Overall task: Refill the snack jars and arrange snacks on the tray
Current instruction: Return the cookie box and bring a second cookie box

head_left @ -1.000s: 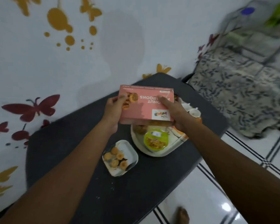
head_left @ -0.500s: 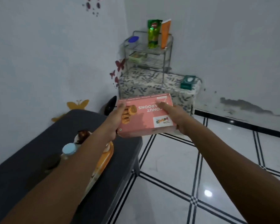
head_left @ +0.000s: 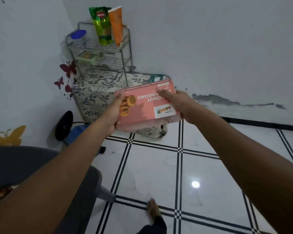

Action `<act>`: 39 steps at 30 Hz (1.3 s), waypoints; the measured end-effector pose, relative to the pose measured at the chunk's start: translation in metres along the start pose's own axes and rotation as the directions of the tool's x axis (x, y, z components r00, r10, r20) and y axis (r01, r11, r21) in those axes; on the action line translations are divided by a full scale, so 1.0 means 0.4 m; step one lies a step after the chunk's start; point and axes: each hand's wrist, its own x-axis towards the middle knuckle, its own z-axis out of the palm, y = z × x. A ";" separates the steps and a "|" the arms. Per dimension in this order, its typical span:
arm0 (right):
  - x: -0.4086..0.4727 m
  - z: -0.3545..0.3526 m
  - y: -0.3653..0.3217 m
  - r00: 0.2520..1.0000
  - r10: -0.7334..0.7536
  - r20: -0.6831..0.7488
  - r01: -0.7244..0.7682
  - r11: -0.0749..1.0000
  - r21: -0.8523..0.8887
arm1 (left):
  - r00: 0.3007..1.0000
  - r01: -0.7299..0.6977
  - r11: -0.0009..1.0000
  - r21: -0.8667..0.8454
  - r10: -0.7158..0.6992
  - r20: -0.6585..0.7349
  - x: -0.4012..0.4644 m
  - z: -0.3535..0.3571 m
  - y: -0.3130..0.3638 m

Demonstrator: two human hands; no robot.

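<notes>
A pink coconut macaroons box (head_left: 145,107) is held out in front of me over the tiled floor. My left hand (head_left: 113,114) grips its left end, thumb on the top face. My right hand (head_left: 178,105) holds its right end with the thumb laid across the top. The box faces away from me, so its print reads upside down. The dark table (head_left: 24,164) lies at the lower left, mostly behind my left arm; only a scrap of snacks (head_left: 0,193) shows at its edge. The tray and jars are out of view.
A metal wire rack (head_left: 123,53) in the far corner carries a green snack pouch (head_left: 102,26), an orange packet (head_left: 117,24), a blue-lidded container (head_left: 78,37) and a green box (head_left: 88,57). It stands on a leaf-patterned cloth (head_left: 95,92). My foot (head_left: 153,210) is on the floor below.
My view has swung right, away from the table and tray toward the corner rack. Both hands have carried the pink box along, with the same grip.
</notes>
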 end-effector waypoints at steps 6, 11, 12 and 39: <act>0.273 -0.088 -0.069 0.999 0.007 -0.042 -0.009 0.999 -0.038 | 0.994 0.036 0.999 -0.038 -0.032 0.102 0.290 0.069 0.068; 0.492 -0.091 -0.129 0.998 -0.020 -0.058 0.017 0.999 -0.043 | 0.991 0.106 0.983 -0.152 -0.092 0.095 0.477 0.047 0.113; 0.543 -0.075 -0.146 0.998 -0.024 -0.054 0.022 0.999 -0.049 | 0.991 0.113 0.977 -0.183 -0.098 0.088 0.517 0.029 0.128; 1.713 0.793 -0.178 0.981 0.187 -0.050 -0.189 0.981 -0.033 | 0.826 0.184 0.854 -0.486 -0.403 -0.395 1.462 -0.671 0.101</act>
